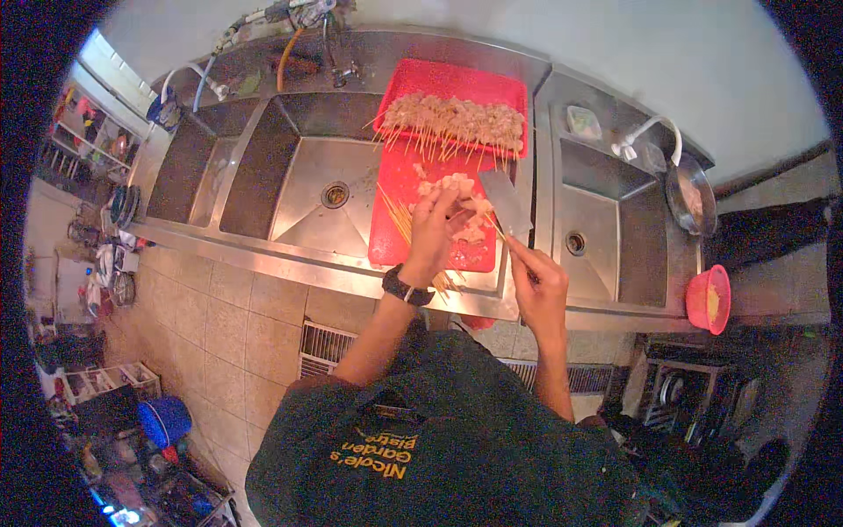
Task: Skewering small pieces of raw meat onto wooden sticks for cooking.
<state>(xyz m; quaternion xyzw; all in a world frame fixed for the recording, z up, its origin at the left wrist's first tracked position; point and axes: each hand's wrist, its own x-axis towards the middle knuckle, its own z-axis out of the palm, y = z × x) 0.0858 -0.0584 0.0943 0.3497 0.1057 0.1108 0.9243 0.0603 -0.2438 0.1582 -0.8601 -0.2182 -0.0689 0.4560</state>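
My left hand pinches a pale piece of raw meat over the red cutting board. My right hand grips a thin wooden skewer, whose upper end meets that piece. More raw pale pieces lie on the board around my left hand, and loose skewers lie along its left side, some under my left wrist. Just beyond, a red tray bears several rows of loaded skewers, their bare sticks pointing toward me.
Steel sink basins flank the board, with another at right. A metal pan and pink basket sit at the far right. Taps line the back. A blue bucket stands on the floor at lower left.
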